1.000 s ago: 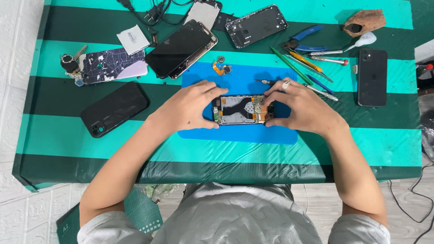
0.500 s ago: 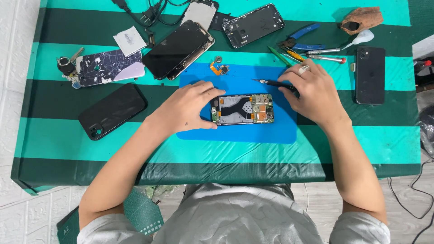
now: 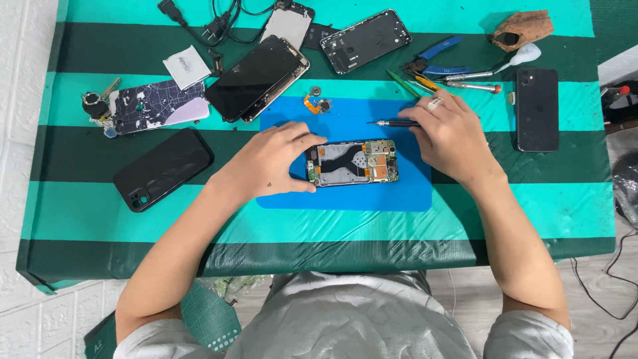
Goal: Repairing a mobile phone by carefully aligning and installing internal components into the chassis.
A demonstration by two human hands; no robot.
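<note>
An opened phone (image 3: 353, 163) with its board and metal plate exposed lies on a blue work mat (image 3: 345, 196). My left hand (image 3: 269, 163) grips the phone's left end, thumb and fingers around its edge. To the phone's upper right, my right hand (image 3: 452, 136), with a ring on one finger, holds a thin black screwdriver (image 3: 392, 123). The tool's tip points left, above the phone and apart from it.
On the green striped table lie a black phone (image 3: 163, 167), a patterned phone back (image 3: 156, 106), a large dark screen (image 3: 258, 70), a bare phone frame (image 3: 365, 40), another black phone (image 3: 537, 110), blue-handled pliers (image 3: 435, 56), tweezers, cables and small parts (image 3: 318, 103).
My right hand left the phone, moved up and to the right, and took hold of the screwdriver. My left hand stayed on the phone's left end.
</note>
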